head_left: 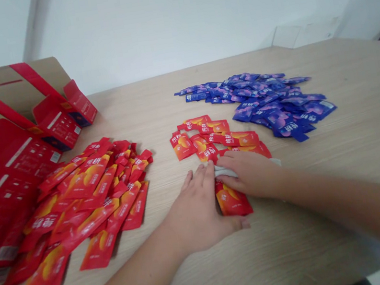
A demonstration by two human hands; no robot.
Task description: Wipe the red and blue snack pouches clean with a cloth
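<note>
My left hand point(197, 209) lies palm down over the table, fingers stretched forward and thumb out to the side. It rests against the left edge of a red and orange sachet point(233, 199). My right hand point(253, 171) is closed around a pale, whitish thing point(224, 172); its kind is not clear, and a light end pokes out beyond the wrist. Both hands nearly meet at the fingertips. Just past them, several red sachets point(238, 138) lie flat and overlapping, some partly hidden by my right hand.
A large heap of red sachets point(87, 179) spreads at the left, against red cartons point(12, 148) with open flaps. Blue and purple sachets point(269, 95) are piled at the back right. A white wall point(170, 24) borders the wooden table point(184, 279).
</note>
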